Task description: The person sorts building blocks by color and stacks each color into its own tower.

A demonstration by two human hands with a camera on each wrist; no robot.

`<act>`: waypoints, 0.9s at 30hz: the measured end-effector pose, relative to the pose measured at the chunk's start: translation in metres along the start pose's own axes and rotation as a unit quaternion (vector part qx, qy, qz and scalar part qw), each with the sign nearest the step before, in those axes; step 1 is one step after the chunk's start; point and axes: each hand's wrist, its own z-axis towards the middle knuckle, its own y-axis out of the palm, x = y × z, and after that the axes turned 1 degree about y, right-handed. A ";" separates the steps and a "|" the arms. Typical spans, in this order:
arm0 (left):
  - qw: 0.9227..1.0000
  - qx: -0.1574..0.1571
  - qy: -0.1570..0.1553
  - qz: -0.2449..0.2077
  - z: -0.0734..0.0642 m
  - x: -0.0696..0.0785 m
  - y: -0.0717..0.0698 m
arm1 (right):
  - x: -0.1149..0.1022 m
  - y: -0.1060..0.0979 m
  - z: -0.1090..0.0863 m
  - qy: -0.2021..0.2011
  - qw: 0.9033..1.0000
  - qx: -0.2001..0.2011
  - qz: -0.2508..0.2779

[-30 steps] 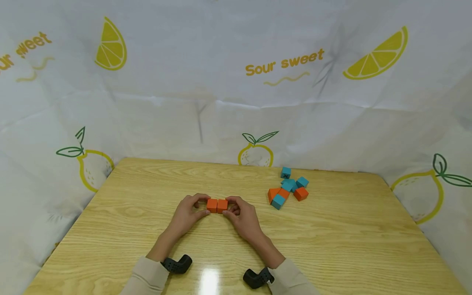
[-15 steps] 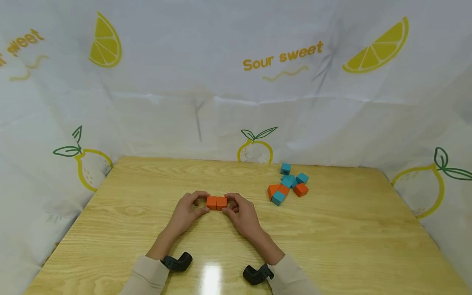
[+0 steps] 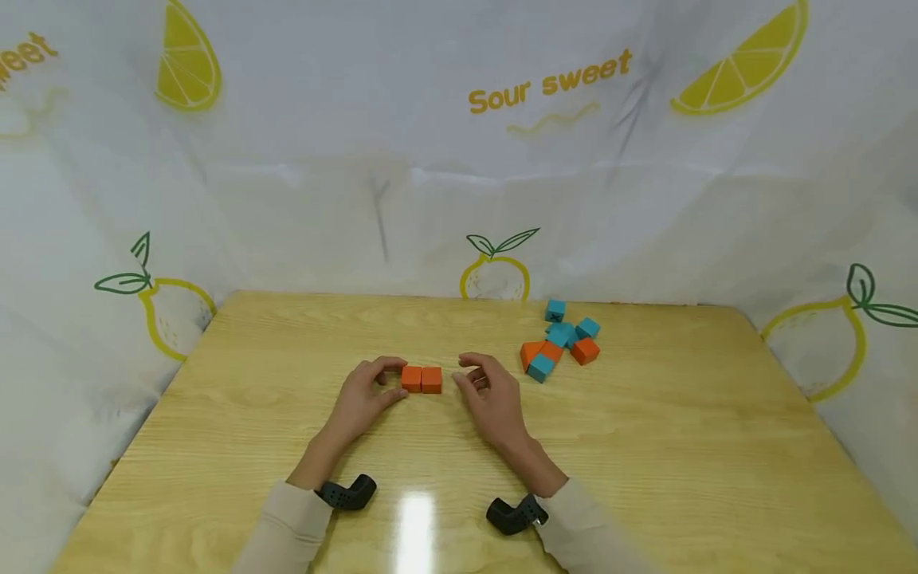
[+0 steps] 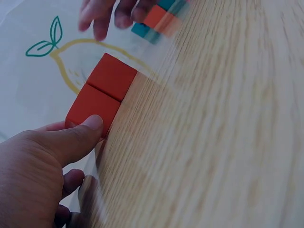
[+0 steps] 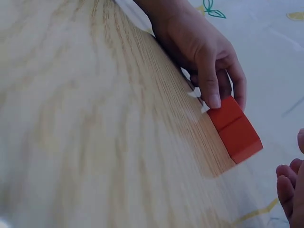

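Observation:
Two orange cube blocks sit side by side on the table, their faces meeting. My left hand point(image 3: 364, 396) pinches the left orange block point(image 3: 412, 379) between thumb and index finger. The right orange block point(image 3: 432, 380) stands against it with no hand on it. To the right of the pair, my right hand point(image 3: 495, 399) is held apart from the blocks, thumb and fingers loosely bent with nothing between them. In the left wrist view the left thumb point(image 4: 93, 124) lies on the near block's face.
A cluster of blocks lies at the back right: an orange triangular block point(image 3: 530, 354), an orange block point(image 3: 585, 351), a blue block point(image 3: 541, 367) and several other blue ones. A blue block marked X point(image 3: 555, 311) is farthest back. A lemon-print cloth point(image 3: 330, 223) hangs behind the wooden table point(image 3: 681, 446).
My right hand has let go of the right orange block and moved off to the right. My left hand keeps its pinch. The head view has tilted slightly upward in framing, shifting everything.

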 end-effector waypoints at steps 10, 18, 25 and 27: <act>1.000 -0.011 -0.007 0.003 0.003 0.003 -0.003 | 0.009 -0.060 0.001 -0.039 0.989 0.128 -0.061; 1.000 -0.014 -0.011 0.003 0.001 0.000 0.000 | 0.041 -0.099 -0.004 0.032 0.979 0.184 -0.087; 1.000 -0.009 -0.009 -0.001 0.001 0.002 -0.002 | 0.050 -0.114 -0.005 0.059 0.969 0.210 -0.114; 1.000 -0.010 -0.009 0.001 0.001 0.002 -0.002 | 0.051 -0.117 -0.006 0.076 0.969 0.207 -0.114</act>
